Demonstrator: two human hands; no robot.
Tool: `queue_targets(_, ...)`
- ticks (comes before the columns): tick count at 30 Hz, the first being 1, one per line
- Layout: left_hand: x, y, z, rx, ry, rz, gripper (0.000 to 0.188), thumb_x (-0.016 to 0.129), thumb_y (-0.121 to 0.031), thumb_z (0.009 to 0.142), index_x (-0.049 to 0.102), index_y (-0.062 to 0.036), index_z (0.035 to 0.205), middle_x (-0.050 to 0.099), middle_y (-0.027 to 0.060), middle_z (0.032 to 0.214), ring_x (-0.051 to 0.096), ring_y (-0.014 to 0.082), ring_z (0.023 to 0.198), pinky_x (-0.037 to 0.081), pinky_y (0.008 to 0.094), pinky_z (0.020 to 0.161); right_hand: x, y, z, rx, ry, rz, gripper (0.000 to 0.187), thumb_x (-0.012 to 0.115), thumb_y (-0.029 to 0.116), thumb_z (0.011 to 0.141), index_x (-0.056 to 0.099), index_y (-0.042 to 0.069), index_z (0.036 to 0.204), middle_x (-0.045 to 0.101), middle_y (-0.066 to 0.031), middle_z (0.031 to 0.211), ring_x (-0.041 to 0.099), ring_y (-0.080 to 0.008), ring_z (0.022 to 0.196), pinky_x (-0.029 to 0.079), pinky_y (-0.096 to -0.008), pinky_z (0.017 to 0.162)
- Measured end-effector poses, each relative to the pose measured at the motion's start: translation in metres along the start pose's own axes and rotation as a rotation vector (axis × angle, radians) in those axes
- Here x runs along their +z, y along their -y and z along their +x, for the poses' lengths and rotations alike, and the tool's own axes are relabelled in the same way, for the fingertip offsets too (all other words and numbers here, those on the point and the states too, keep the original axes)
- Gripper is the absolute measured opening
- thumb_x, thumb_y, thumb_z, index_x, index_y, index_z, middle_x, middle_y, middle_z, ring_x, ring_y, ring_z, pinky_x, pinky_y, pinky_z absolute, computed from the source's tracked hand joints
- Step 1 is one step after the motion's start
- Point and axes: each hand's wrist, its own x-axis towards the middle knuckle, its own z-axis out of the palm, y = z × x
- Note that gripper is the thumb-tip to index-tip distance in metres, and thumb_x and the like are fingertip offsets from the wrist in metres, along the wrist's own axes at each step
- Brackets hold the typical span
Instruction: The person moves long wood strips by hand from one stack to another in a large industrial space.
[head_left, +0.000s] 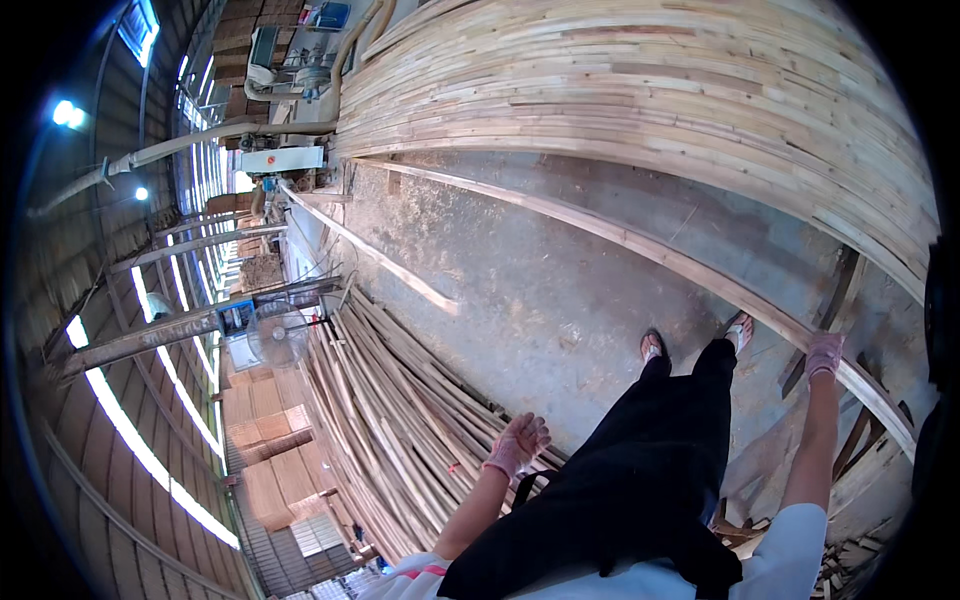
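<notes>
My right hand [825, 352], in a pale pinkish work glove, is closed around a long wooden strip [640, 243]. The strip runs from beside my right leg to the far left, with its far end close to the floor near the machinery. My left hand [519, 443], gloved the same way, hangs in the air at my left side. Its fingers are loosely bent and apart, and nothing shows in them. Below that hand lies a big pile of long thin wooden strips [400, 400].
A wide stack of light planks [620, 90] stretches along the far side. Another strip [380, 255] reaches out from a machine [283, 160]. A floor fan [277, 335] stands beside brown stacks [275, 485] at left. Wood scraps [855, 560] lie at lower right.
</notes>
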Motion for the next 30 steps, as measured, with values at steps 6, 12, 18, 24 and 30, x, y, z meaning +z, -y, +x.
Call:
queue_targets(6,0.057,-0.026,0.057,-0.003,0.047,0.053,0.029,0.055,-0.03,0.09,0.052,-0.0096,0.111,0.061,0.0105,0.106,0.06,0.0288,0.088,0.051,0.0443,0.078,-0.022,0.001,-0.069,0.001,-0.077,-0.037,0.014,0.059,0.019,0.076,0.065,0.015,0.088,0.067,-0.0036,0.087,0.065,-0.0225,0.084,0.046,-0.0367,0.074)
queue_targets(12,0.061,-0.03,0.123,-0.08,0.184,0.097,0.043,0.043,-0.038,0.095,0.044,-0.0076,0.125,0.057,0.0127,0.116,0.059,0.0303,0.092,0.048,0.0485,0.086,-0.11,0.039,-0.223,-0.111,0.055,0.245,0.031,0.071,0.032,0.062,0.065,0.011,0.083,0.064,-0.0137,0.091,0.062,-0.0264,0.085,0.047,-0.038,0.071)
queue_targets(18,0.076,-0.048,0.156,-0.174,0.175,-0.185,0.068,0.023,-0.062,0.091,0.046,-0.0048,0.119,0.055,0.0168,0.109,0.053,0.0331,0.099,0.041,0.0522,0.092,-0.137,0.094,-0.358,-0.03,0.119,0.028,0.032,0.072,0.044,0.064,0.067,0.017,0.081,0.067,-0.0036,0.077,0.064,-0.0211,0.078,0.043,-0.0339,0.08)
queue_targets(24,0.088,-0.055,0.155,-0.155,0.368,-0.373,0.068,0.018,-0.062,0.089,0.055,-0.0058,0.086,0.045,0.0038,0.055,0.043,0.0231,0.049,0.045,0.0416,0.063,-0.117,0.105,-0.455,0.293,-0.28,0.276,0.033,0.074,0.042,0.063,0.065,0.015,0.079,0.066,-0.0045,0.081,0.062,-0.0216,0.084,0.039,-0.0346,0.092)
queue_targets(30,0.077,-0.055,0.136,-0.171,0.786,-0.511,0.047,0.036,-0.057,0.082,0.051,-0.0124,0.076,0.038,-0.0014,0.048,0.036,0.0174,0.042,0.039,0.0336,0.055,0.037,0.046,-0.506,0.452,-0.422,0.279,0.017,0.056,0.033,0.081,0.058,0.017,0.077,0.061,-0.0044,0.074,0.061,-0.0215,0.067,0.046,-0.0319,0.052)
